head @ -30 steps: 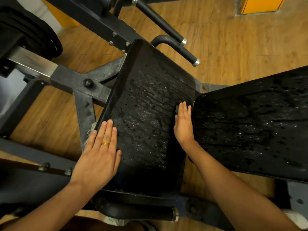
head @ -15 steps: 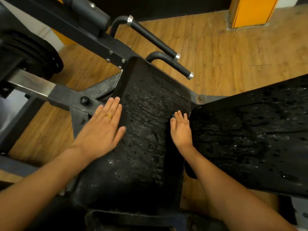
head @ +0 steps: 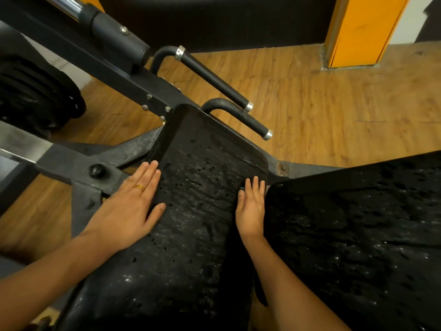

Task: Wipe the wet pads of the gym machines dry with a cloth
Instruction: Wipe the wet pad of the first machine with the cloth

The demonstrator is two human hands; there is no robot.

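Narrow pad (head: 198, 211): black, speckled with pale droplets and darker round spots, faint streaks running across. Wide pad (head: 358, 235): the same black, mottled with wet blotches and small white glints. Floor (head: 334, 111): warm brown wood-grain planks. Frame (head: 78, 168): dark grey-black, scuffed pale in places. Upper handle (head: 214, 77) and lower handle (head: 248, 120): black grips, silver end caps. Weight plates (head: 31, 96): black. Column (head: 362, 29): orange, grey edge. Bar (head: 59, 3): bright chrome. Left hand (head: 126, 211): a gold ring (head: 139, 187).
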